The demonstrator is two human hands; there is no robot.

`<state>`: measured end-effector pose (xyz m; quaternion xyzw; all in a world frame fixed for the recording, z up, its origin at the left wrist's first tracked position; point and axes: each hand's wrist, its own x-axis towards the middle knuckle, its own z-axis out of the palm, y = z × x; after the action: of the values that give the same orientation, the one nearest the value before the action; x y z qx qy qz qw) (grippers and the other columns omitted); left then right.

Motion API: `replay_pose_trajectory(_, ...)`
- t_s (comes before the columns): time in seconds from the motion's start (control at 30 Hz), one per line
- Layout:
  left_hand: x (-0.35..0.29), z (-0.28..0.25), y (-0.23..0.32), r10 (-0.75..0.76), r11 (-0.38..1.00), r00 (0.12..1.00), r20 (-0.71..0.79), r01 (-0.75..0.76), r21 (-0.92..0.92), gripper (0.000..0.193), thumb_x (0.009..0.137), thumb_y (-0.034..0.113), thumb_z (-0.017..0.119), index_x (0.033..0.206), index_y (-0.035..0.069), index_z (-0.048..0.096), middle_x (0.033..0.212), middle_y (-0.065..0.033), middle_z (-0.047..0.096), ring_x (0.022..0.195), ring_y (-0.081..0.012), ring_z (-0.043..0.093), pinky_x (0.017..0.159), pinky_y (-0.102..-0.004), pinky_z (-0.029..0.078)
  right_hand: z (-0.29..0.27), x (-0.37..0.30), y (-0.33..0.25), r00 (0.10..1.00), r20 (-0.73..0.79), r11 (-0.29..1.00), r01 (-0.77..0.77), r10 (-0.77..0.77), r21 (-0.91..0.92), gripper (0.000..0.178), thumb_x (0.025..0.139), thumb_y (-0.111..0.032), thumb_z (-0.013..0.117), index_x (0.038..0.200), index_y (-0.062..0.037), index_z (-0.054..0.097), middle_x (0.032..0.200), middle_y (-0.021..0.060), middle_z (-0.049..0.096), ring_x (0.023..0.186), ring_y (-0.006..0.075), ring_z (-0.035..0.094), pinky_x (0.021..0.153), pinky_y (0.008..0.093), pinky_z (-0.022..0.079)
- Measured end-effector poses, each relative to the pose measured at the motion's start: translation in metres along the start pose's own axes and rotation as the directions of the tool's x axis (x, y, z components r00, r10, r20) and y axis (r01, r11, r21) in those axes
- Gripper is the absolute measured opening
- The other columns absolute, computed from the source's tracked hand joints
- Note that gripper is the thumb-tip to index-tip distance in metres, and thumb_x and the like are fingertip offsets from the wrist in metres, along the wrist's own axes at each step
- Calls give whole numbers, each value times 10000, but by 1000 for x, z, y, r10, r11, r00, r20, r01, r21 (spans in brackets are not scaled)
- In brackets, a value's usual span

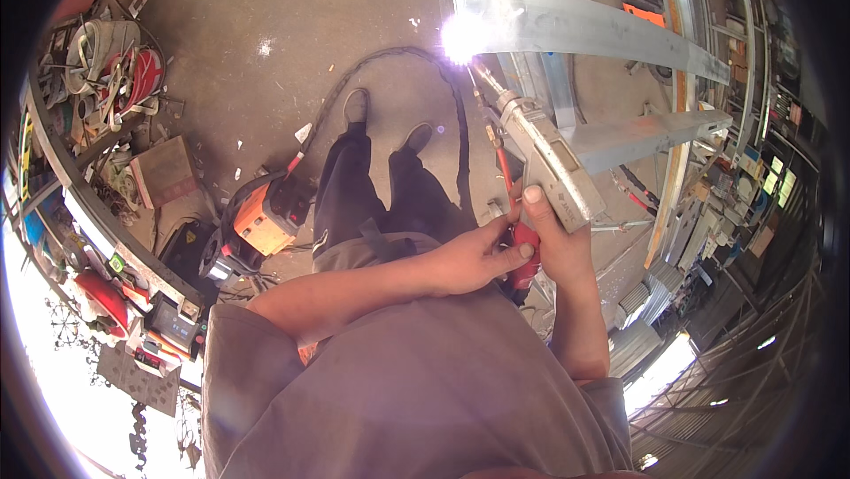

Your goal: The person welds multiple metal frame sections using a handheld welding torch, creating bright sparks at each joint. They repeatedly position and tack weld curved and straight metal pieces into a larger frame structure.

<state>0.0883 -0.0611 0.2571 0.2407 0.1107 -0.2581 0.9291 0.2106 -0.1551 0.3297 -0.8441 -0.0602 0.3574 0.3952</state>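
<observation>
My right hand (564, 244) is closed round the rear of a grey handheld welding gun (544, 147), its thumb lying along the body. Beside it my left hand (482, 258) is closed on a red part (525, 253) under the gun's back end. A red-and-brass hose (501, 156) runs along the gun's left side. The nozzle meets the end of a metal beam (584, 26), where a glaring white-violet weld spot (462, 39) hides the joint. Below that beam a second metal bar (651, 135) reaches to the right.
An orange-and-black machine (266, 218) stands on the floor by my legs. From near it a black cable (381, 54) curves past my feet. Cluttered shelving (115, 253) lines the left side. Long metal rails (680, 81) and stacked stock (699, 222) fill the right.
</observation>
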Motion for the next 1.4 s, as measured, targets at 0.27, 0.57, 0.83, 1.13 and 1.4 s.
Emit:
replay_pose_trajectory(0.27, 0, 1, -5, 16, 1000, 1000, 1, -16, 27, 848, 1084, 436, 563, 1642, -35, 131, 1276, -144, 624, 1132, -195, 613, 1000, -330, 489, -3, -4, 1, 1000, 9, 999, -10, 10, -31, 309, 1025, -318, 682, 1055, -11, 685, 918, 37, 681, 809, 124, 644, 705, 289, 527)
replay_pose_trajectory(0.57, -1, 3, -13, 20, 999, 1000, 12, -21, 31, 885, 1076, 449, 574, 1635, -62, 115, 1321, -169, 602, 1178, -208, 611, 1022, -330, 487, -5, -9, 10, 1000, 18, 999, -9, 10, -35, 291, 1036, -289, 668, 1103, -6, 678, 967, 48, 686, 843, 134, 643, 735, 299, 531)
replay_pose_trajectory(0.83, 0, 14, -14, 46, 992, 994, 95, -56, 113, 833, 1080, 399, 580, 1635, -40, 143, 1286, -161, 637, 1139, -221, 641, 1001, -346, 514, -21, -41, 13, 998, -39, 995, -54, 57, 88, 359, 1023, -273, 696, 1256, -3, 666, 1134, 96, 724, 1001, 185, 693, 861, 341, 564)
replay_pose_trajectory(1.13, 22, -3, 89, 336, 548, 933, -131, -81, 833, 358, 1019, 331, 671, 1166, 8, 718, 954, -158, 733, 863, -239, 706, 808, -377, 554, -68, -79, 41, 954, -289, 964, 145, -77, 223, 445, 1049, -359, 623, 1280, 23, 626, 1121, 105, 702, 905, 181, 705, 795, 338, 576)
replay_pose_trajectory(1.4, 188, -68, 260, 244, -487, 901, -359, 434, 758, 800, 958, 699, 539, 1297, -14, 674, 1332, -199, 676, 1279, -392, 608, 1075, -490, 474, -105, -117, 79, 891, -451, 924, 215, -53, 315, 446, 1046, -335, 604, 1290, 38, 586, 1148, 146, 678, 891, 196, 702, 801, 341, 569)
